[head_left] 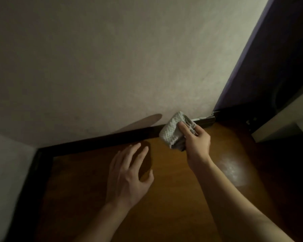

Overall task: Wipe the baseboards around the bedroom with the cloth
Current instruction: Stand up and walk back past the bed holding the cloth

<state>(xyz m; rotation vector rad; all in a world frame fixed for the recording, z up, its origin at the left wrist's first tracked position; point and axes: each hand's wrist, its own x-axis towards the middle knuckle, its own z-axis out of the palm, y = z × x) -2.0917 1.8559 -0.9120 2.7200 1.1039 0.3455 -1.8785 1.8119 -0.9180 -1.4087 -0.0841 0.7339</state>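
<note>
A dark baseboard (112, 137) runs along the foot of the pale wall, from the left corner toward the right. My right hand (197, 140) grips a folded grey-white cloth (173, 130) and holds it against the baseboard near its right end. The thumb lies across the cloth's front. My left hand (128, 175) hovers over the wooden floor just in front of the baseboard, fingers spread and holding nothing. A short stretch of baseboard (204, 121) shows to the right of the cloth, with chipped paint at its end.
A second dark baseboard (33, 180) runs down the left wall from the corner. A dark purple panel (269, 58) stands at the right. A white furniture edge (283, 117) juts in at the right. The brown wooden floor (173, 198) lies below.
</note>
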